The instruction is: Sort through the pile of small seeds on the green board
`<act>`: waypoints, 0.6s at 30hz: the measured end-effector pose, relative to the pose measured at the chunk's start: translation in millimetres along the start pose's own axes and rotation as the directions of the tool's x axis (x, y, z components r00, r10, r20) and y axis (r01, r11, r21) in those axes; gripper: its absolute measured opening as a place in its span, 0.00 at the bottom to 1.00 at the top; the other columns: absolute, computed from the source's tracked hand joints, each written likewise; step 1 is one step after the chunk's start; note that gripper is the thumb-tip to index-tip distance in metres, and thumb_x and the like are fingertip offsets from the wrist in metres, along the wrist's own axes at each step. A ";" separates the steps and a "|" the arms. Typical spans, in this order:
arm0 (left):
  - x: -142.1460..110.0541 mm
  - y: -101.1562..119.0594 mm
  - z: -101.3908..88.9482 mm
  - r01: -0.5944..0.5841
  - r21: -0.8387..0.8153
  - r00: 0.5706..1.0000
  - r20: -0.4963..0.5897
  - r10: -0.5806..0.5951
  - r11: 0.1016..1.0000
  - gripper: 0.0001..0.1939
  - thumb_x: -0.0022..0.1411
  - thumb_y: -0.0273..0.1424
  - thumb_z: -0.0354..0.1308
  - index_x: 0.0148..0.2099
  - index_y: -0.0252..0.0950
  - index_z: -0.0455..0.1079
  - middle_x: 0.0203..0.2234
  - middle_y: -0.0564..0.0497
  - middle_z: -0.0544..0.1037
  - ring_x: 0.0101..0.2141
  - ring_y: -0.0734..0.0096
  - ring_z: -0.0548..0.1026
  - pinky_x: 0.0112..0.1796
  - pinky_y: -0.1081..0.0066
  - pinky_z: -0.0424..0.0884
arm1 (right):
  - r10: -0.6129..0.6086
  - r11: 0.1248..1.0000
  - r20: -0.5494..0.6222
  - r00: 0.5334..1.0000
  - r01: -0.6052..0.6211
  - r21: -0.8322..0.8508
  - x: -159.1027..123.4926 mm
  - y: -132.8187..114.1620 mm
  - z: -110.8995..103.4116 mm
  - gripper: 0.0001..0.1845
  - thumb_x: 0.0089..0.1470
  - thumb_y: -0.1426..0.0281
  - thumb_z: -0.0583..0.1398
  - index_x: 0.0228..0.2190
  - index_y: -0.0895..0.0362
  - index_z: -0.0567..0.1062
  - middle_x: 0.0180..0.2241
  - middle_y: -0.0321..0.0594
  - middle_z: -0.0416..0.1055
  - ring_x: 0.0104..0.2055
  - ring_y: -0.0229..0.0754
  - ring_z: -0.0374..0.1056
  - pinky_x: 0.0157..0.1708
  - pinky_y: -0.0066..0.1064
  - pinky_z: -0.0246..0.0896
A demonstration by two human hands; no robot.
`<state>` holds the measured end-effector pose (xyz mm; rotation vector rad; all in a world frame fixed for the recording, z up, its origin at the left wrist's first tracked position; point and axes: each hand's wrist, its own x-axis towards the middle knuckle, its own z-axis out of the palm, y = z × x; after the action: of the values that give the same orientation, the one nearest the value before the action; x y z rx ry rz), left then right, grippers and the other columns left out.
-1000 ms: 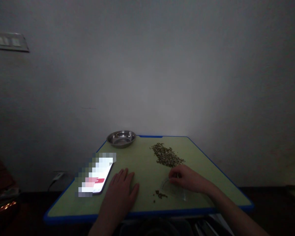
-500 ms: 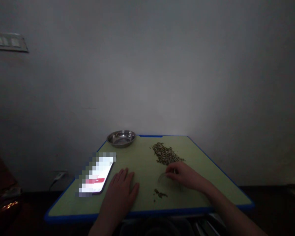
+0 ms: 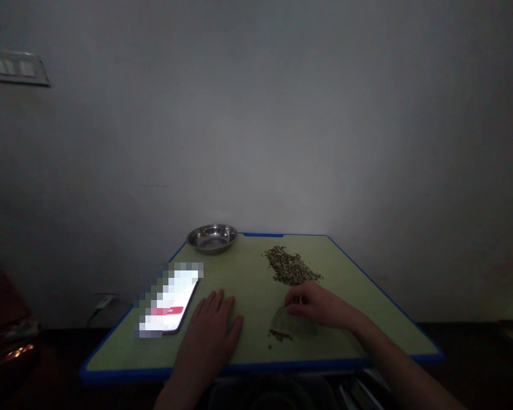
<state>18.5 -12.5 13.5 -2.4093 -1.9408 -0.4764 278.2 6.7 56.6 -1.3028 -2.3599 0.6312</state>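
Nearest, below the table, dark objects (image 3: 357, 393) in shadow, too dim to tell apart. Just above, the blue near edge (image 3: 282, 366) of a pale yellow-green table (image 3: 248, 267), running straight from left to right. To the left of the table, low down, a glossy reddish object (image 3: 11, 359) with bright glints.

Over the near edge on the left, the left hand (image 3: 209, 330): palm down on the tabletop, fingers extended and slightly spread, thumb out to the right, grasping nothing. To the right, on bare table, a small cluster of dark seeds or grains (image 3: 280, 336), with a stray one just nearer. Right beside the cluster, at its far right side, a clear round dish (image 3: 297, 326), faint against the table and hard to outline. Above the dish, the right hand (image 3: 318, 304), reaching in from the right: fingers curled against the thumb, pinching the dish at its far side.

Just left of the left hand, a phone (image 3: 177, 296), flat, screen lit white with a red band, partly blurred out. Beyond the right hand, a wide, loose spread of the same seeds (image 3: 293, 267). At the far left corner, a shiny metal bowl (image 3: 212, 250), upright. Farthest, a plain grey wall (image 3: 256, 114), with a white plug (image 3: 105, 302) and cable low on the left, and a switch panel (image 3: 15, 68) high on the left.
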 end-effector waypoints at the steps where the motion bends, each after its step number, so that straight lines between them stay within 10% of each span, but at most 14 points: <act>1: -0.1 0.2 -0.5 -0.002 0.006 1.000 0.009 0.002 1.000 0.24 0.63 0.38 0.46 0.58 0.33 0.65 0.60 0.37 0.64 0.61 0.52 0.60 0.59 0.51 0.56 | -0.002 1.000 0.010 1.000 0.002 0.004 -0.5 0.2 0.1 0.10 0.53 0.68 0.59 0.33 0.57 0.80 0.29 0.37 0.76 0.30 0.37 0.67 0.30 0.26 0.57; 18: 1.2 2.3 -1.8 -0.004 0.020 1.000 0.023 0.003 1.000 0.24 0.63 0.37 0.47 0.58 0.32 0.65 0.60 0.36 0.64 0.61 0.51 0.60 0.59 0.50 0.56 | 0.069 0.995 -0.086 0.994 -0.074 -0.061 15.2 5.0 11.0 0.09 0.51 0.71 0.59 0.30 0.58 0.80 0.28 0.40 0.76 0.30 0.39 0.67 0.30 0.27 0.55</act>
<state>20.5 -12.2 16.0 -2.4167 -1.9400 -0.4293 268.4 19.9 46.3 -1.4184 -2.2922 0.5150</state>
